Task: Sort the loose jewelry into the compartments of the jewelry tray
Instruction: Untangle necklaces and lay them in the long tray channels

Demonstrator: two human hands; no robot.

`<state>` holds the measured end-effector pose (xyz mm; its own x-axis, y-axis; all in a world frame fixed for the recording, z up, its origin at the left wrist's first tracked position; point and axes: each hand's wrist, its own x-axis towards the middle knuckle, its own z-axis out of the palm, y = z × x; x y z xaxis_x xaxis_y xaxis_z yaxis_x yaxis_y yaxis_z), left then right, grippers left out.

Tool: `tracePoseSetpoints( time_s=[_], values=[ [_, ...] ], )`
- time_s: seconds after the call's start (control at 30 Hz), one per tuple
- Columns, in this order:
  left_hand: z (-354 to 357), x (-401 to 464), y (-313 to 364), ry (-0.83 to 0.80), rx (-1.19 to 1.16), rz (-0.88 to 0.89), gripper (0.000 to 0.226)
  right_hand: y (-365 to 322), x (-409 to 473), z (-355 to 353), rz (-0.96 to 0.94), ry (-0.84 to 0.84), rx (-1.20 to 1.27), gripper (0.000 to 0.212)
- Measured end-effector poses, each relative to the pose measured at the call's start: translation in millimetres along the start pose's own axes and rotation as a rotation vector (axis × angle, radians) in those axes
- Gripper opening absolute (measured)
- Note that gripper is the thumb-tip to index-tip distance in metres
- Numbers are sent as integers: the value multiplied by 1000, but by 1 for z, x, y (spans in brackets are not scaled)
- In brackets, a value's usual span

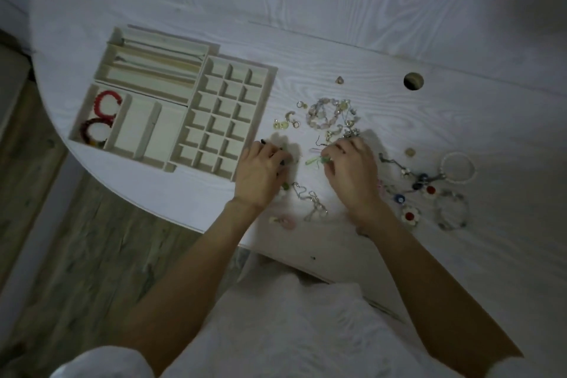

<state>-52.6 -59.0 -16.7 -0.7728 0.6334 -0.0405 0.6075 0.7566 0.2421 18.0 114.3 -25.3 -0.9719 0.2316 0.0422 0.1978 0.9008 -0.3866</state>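
Observation:
A cream jewelry tray (270, 80) lies at the left of the white table, with a grid of small compartments and longer slots. Two beaded bracelets, one red (106, 104) and one dark (93, 130), sit in its front-left slot. Loose jewelry spreads to the right: a pale beaded bracelet (325, 115), small earrings (290, 123), flower charms (410, 215). My left hand (260, 175) rests on the table just right of the tray, fingers curled. My right hand (352, 172) pinches a green earring (316, 160) at its fingertips.
A white bangle (458, 167) and a clear beaded bracelet (452, 212) lie far right. Silver chains (310, 199) and a pink piece (287, 220) lie near the table's front edge. A round cable hole (413, 81) is behind the pile. Wooden floor shows at the left.

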Motion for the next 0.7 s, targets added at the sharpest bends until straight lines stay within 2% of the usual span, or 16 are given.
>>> tracePoseSetpoints(
  time_s=[0.13,0.23,0.37,0.53,0.63,0.7],
  values=[
    [3,-10,-3,72,-28,-23,12,2,3,-5,-82,-4,69,19],
    [6,-20,-4,121,-42,-22,27,-6,13,-5,-191,-9,139,19],
    [11,-32,-3,138,-30,-10,32,-22,37,5,-369,-144,138,28],
    [16,-32,-1,200,-52,-71,18,-23,62,10,-498,-197,50,13],
    [13,-22,6,245,-194,-202,20,-18,65,1,-551,-207,103,10],
    [0,-15,11,243,-458,-329,22,-18,64,-13,-520,-213,217,12]
  ],
)
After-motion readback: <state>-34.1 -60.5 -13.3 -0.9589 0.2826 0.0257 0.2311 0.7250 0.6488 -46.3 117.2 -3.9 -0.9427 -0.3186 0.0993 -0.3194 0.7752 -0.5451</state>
